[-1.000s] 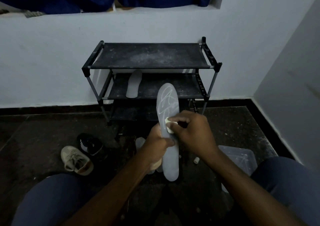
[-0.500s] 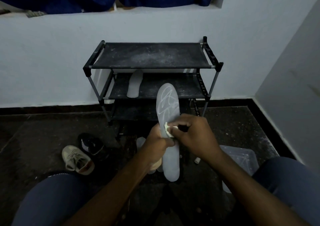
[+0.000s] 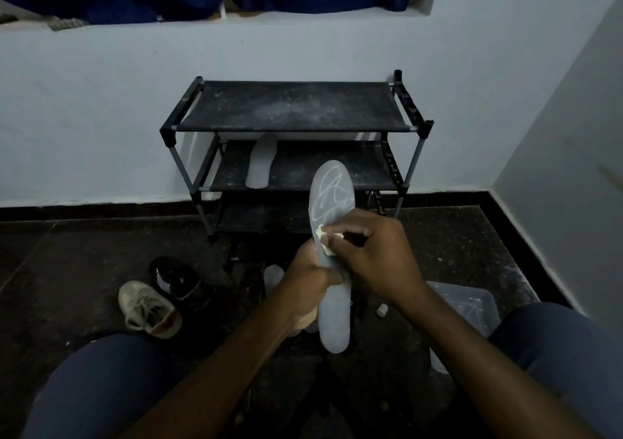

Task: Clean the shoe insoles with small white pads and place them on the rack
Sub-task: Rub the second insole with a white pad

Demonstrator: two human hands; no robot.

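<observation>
A grey insole [image 3: 332, 192] with a white scribbled logo stands upright in front of me. My left hand [image 3: 308, 287] grips it around the middle from the left. My right hand [image 3: 374, 253] pinches a small white pad [image 3: 325, 241] and presses it against the insole's left edge, just below the logo. A second grey insole [image 3: 259, 164] lies on the middle shelf of the black three-tier rack [image 3: 293, 105] against the wall.
A beige sneaker [image 3: 148, 309] and a black sneaker [image 3: 178, 278] lie on the dark floor at the left. A clear plastic box [image 3: 472, 307] sits at the right by my knee. A small white cap-like object [image 3: 382, 310] is on the floor near it.
The pad in my right hand has slid slightly down and to the left edge of the insole. My left hand and the insole have stayed in place.
</observation>
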